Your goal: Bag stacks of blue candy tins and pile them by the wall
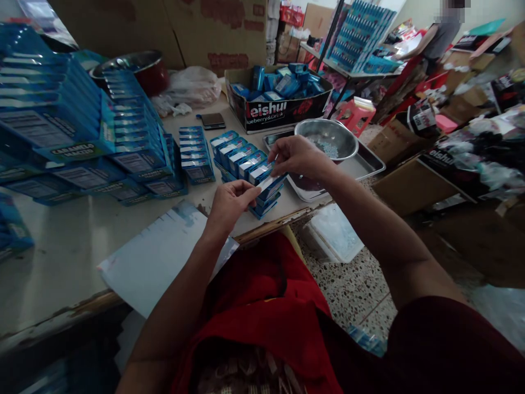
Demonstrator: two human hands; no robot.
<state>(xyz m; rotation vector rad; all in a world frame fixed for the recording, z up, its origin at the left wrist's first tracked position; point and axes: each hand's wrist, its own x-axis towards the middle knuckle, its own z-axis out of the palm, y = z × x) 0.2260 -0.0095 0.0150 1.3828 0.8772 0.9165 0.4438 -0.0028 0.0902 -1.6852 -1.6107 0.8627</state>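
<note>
A narrow white strip [267, 183] lies over the end of the nearest small blue box [271, 192] in a stacked row. My left hand [232, 205] pinches the strip's near end between thumb and forefinger. At its far end, my right hand [297, 156] is closed with the fingertips pressed together on the strip. Other blue boxes [240, 155] stand behind in the same row, several with white strips across their tops. Left of them is a shorter row of blue boxes [196, 156]. Under my left forearm, a white sheet [159, 257] overhangs the table edge.
Tall stacks of blue cartons [49, 120] fill the table's left side. A black box [266, 117] of blue packets stands at the back. On a metal tray [367, 164] rests a steel bowl [346, 139]. A plastic tub [334, 232] sits below; a person [441, 41] is farther off.
</note>
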